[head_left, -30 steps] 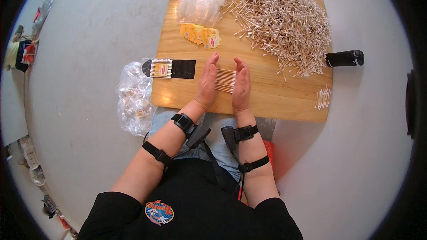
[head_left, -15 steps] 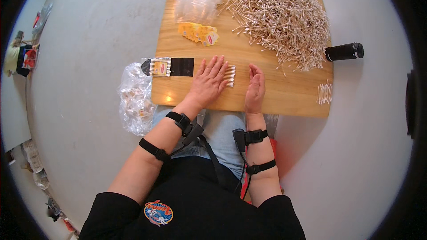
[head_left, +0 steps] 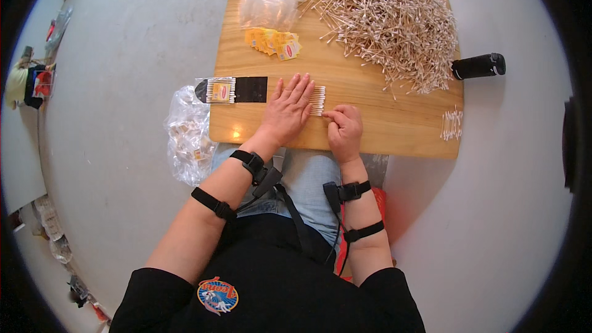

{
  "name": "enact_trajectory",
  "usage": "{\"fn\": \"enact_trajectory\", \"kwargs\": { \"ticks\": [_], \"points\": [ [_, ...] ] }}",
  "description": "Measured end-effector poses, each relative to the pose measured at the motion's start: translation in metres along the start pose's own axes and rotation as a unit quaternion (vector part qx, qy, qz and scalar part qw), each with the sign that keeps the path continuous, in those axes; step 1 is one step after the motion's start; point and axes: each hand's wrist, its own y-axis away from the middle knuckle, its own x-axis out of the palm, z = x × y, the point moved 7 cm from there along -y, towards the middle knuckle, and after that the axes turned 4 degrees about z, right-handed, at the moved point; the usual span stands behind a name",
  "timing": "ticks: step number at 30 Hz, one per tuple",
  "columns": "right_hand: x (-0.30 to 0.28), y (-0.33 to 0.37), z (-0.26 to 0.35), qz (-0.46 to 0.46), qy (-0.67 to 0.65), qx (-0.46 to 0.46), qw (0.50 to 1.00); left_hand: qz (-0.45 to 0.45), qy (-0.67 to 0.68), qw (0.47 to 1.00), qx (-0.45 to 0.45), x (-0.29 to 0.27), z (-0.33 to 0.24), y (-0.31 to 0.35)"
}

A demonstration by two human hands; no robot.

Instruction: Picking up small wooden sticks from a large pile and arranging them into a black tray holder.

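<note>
My left hand (head_left: 288,109) lies flat with its fingers stretched out, over the left part of a row of cotton swabs (head_left: 317,100) laid side by side on the board. At the row's lower right end, my right hand (head_left: 346,128) is closed, its index finger reaching to the swab tips. Whether anything is pinched in it is hidden. Left of my left hand is a black strip (head_left: 251,89). On that strip's left part lies a clear pack of cotton swabs (head_left: 221,90) with a yellow card inside.
A large heap of loose swabs (head_left: 394,21) covers the wooden board's far right. Clear bags (head_left: 273,0) and yellow cards (head_left: 273,43) lie at the far left. A few swabs (head_left: 452,124) sit by the right edge, near a black cylinder (head_left: 478,66). A plastic bag (head_left: 188,139) hangs at the left.
My right hand has moved in to the left and curled from open to closed, its index finger now at the swab row. My left hand stays flat on the row.
</note>
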Motion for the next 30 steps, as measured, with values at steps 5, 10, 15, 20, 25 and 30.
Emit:
{"fn": "enact_trajectory", "kwargs": {
  "ticks": [5, 10, 15, 20, 25, 30],
  "points": [
    [0.0018, 0.0004, -0.0025, 0.011, 0.006, 0.017, 1.0, 0.011, -0.001, 1.0, -0.004, -0.0017, -0.0006, -0.0004],
    [0.0033, 0.0012, -0.0033, 0.012, 0.019, 0.012, 1.0, 0.003, -0.003, 1.0, -0.001, -0.002, 0.0002, 0.0007],
    [0.002, 0.0002, -0.0039, -0.012, 0.021, 0.015, 1.0, 0.005, -0.001, 1.0, -0.003, -0.0024, -0.0002, -0.0002],
    [0.0041, 0.0009, -0.0039, -0.005, 0.036, 0.019, 0.999, 0.009, -0.005, 1.0, -0.003, -0.0024, 0.0, 0.0001],
    [0.0044, 0.0003, -0.0038, 0.001, 0.044, 0.016, 0.999, 0.014, 0.001, 1.0, -0.006, -0.0022, 0.0001, -0.0001],
    [0.0045, 0.0007, -0.006, -0.005, 0.037, 0.015, 0.999, 0.011, -0.001, 1.0, -0.005, -0.003, -0.0005, 0.0]
  ]
}}
